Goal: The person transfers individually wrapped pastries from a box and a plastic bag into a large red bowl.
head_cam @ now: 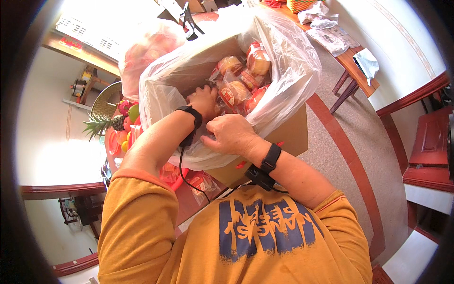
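A cardboard box (291, 132) stands before me, lined with a translucent plastic bag (156, 83) folded over its rim. Several wrapped cupcakes (234, 93) lie inside, in clear packets with red labels. My left hand (204, 101) reaches into the box beside the cupcakes, its fingertips partly hidden among the wrappers. My right hand (232, 134) is at the near rim, fingers curled and thumb towards the left, over the bag liner. Whether either hand grips anything cannot be made out. Both wrists wear black straps with small devices.
A full pinkish plastic bag (150, 49) stands beyond the box at the left. A pineapple (117, 122) and other fruit sit left of the box, by a red plastic basket (181, 179). A wooden bench (365, 80) with plastic packets is at the upper right. Black cables hang from the wrist devices.
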The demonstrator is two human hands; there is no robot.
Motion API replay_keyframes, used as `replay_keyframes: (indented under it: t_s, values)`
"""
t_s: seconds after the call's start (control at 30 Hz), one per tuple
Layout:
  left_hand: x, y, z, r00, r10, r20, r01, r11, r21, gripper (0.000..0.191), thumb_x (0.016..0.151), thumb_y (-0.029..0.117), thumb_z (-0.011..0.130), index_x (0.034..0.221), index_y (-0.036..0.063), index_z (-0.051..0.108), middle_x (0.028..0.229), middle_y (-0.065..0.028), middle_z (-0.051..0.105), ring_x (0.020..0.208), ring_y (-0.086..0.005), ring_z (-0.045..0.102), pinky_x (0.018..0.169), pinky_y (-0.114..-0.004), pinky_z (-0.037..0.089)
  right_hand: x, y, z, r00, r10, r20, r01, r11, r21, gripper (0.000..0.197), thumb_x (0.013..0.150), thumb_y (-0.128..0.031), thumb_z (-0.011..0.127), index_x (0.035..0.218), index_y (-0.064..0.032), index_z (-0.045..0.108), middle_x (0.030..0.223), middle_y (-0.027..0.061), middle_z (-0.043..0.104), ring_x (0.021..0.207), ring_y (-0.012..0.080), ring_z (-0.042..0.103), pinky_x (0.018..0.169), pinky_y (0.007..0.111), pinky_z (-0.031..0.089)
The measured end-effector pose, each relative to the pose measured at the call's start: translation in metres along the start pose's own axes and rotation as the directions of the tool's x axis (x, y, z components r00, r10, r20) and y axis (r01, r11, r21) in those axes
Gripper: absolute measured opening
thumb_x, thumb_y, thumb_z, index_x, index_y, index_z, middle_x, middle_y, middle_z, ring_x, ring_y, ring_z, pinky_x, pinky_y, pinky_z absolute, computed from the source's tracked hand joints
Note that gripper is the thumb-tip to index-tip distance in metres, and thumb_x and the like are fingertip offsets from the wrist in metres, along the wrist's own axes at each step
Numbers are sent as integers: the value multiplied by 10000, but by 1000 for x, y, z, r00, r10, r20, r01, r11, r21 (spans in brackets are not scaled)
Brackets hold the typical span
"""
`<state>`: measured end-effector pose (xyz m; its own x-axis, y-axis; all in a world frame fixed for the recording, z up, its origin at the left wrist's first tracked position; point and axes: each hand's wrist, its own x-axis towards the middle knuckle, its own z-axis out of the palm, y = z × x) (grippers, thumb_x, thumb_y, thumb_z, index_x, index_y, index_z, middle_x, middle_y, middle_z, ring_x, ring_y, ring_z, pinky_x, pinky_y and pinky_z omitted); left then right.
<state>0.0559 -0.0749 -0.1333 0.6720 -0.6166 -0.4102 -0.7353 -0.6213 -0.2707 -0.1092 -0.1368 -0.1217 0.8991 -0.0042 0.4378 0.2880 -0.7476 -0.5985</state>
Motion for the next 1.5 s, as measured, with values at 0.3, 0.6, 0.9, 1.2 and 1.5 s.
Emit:
replay_keyframes:
  t_s: [0.3, 0.6, 0.9, 1.2, 1.5]
  values:
    - [-14, -31, -51, 995, 95, -15, -95, 995, -31, 750, 666, 324, 813, 1285, 53, 486, 1274, -210, 476, 1207, -421, 486, 960, -488, 485, 2, -2, -2, 998, 40, 48, -39, 999, -27, 350, 800, -389, 646, 721, -49, 657, 716, 135, 661, 714, 336, 658, 650, 436, 529]
    - [-18, -53, -34, 987, 152, 41, -139, 965, -224, 700, 717, 279, 708, 1345, 58, 489, 1348, -262, 430, 1258, -435, 447, 1067, -480, 386, 6, -6, -2, 986, 107, 125, -104, 994, -27, 376, 812, -413, 614, 779, -44, 678, 807, 171, 688, 762, 358, 673, 692, 455, 540]
    - [-7, -30, 7, 982, 189, -9, -186, 955, -232, 902, 626, 412, 821, 1370, 66, 445, 1448, -176, 350, 1326, -419, 373, 1037, -591, 377, 3, -5, -1, 994, 89, 61, -88, 996, -19, 334, 801, -382, 662, 757, -51, 656, 778, 146, 678, 748, 341, 659, 664, 440, 519]
    - [-14, -21, -30, 982, 167, -84, -181, 964, -196, 731, 679, 321, 789, 1274, 22, 488, 1273, -233, 510, 1193, -444, 483, 1028, -467, 418, 3, -3, -1, 993, 89, 70, -87, 995, -40, 356, 819, -400, 635, 751, -51, 649, 771, 150, 672, 741, 349, 655, 668, 452, 517]
    - [-96, -77, -109, 808, 124, -577, -495, 674, -548, 566, 672, 189, 792, 1142, 35, 516, 1016, -130, 599, 966, -278, 611, 841, -403, 500, 8, -9, -6, 979, 141, 146, -136, 990, -40, 337, 819, -383, 635, 782, -52, 684, 780, 163, 669, 745, 355, 653, 665, 453, 513]
